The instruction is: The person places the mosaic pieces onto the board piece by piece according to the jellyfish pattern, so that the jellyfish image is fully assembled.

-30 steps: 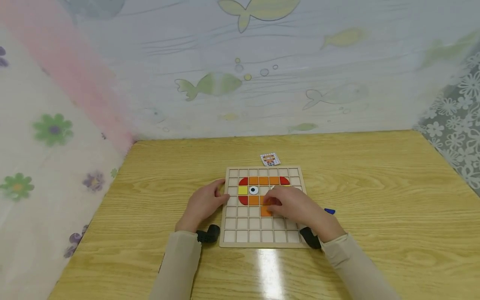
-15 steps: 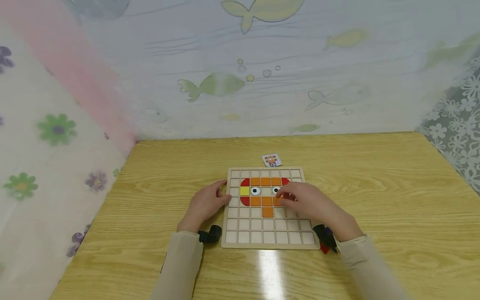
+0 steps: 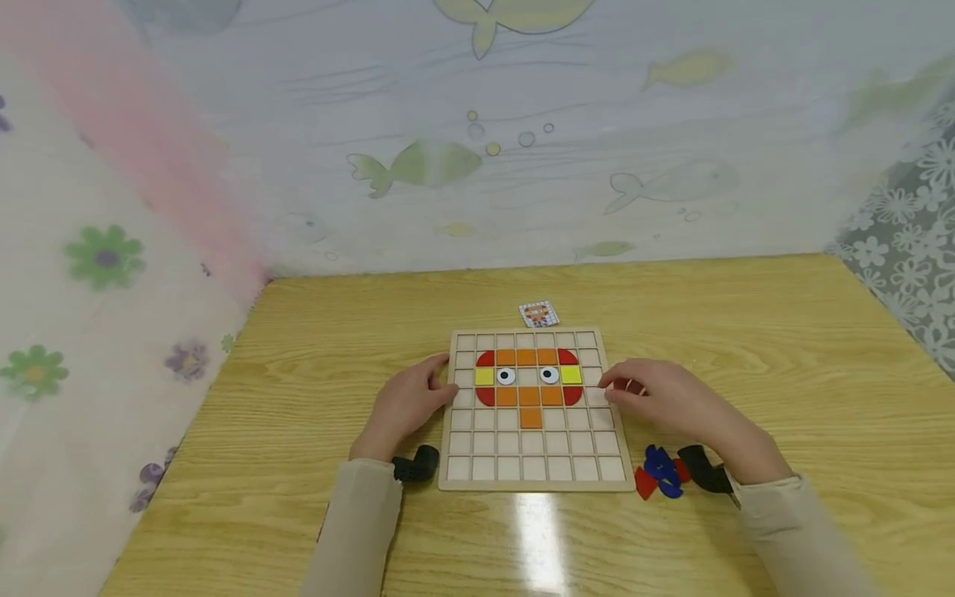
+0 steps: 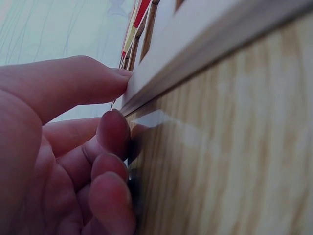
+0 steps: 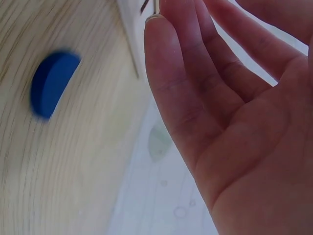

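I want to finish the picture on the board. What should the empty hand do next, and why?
Probably the right hand, open and holding nothing, should reach back for the loose blue and red pieces beside the board: many squares under the orange tile are bare.

Our right hand (image 3: 675, 404) has pulled back off the puzzle board (image 3: 534, 410) to its right edge, uncovering the second eye tile (image 3: 550, 375), a yellow square (image 3: 571, 375) and a red corner piece (image 3: 573, 395); blue and red pieces (image 3: 661, 477) now show on the tabletop (image 3: 783, 348).
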Tool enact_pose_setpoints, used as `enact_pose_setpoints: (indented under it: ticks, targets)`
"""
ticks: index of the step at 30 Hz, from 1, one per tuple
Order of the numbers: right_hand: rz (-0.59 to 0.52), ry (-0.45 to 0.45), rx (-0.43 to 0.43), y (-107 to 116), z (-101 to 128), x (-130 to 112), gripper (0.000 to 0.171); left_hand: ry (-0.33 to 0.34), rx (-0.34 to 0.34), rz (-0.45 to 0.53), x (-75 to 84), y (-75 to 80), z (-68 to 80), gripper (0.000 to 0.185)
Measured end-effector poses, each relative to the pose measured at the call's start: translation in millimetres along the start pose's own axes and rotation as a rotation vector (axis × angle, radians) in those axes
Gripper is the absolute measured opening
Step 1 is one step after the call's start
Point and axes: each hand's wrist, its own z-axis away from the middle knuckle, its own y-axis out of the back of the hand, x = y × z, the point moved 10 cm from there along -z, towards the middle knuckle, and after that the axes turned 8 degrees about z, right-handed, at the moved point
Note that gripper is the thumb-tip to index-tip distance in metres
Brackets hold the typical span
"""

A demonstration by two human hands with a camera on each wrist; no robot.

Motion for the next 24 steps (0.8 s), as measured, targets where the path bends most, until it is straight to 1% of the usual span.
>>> enact_pose_setpoints:
  ticks: [5, 11, 19, 24]
  targets:
    - [0.014, 0.002, -0.004, 3.0, 7.7, 7.6, 0.021, 0.005, 0.001, -0.006, -2.9, 0.2, -1.8, 0.054]
    - [0.037, -0.010, -0.025, 1.0, 16.6, 15.4, 0.021, 0.010, 0.003, 0.002, -2.0, -0.6, -1.2, 0.054]
    - [0.041, -0.009, -0.021, -3.9, 28.5, 25.6, 0.024, -0.009, 0.003, 0.013, 0.5, -0.9, -2.5, 0.054]
    - [0.014, -0.050, -0.094, -14.3, 41.3, 37.1, 0.033, 0.001, 0.007, 0.025, -3.2, -0.9, -1.5, 0.055]
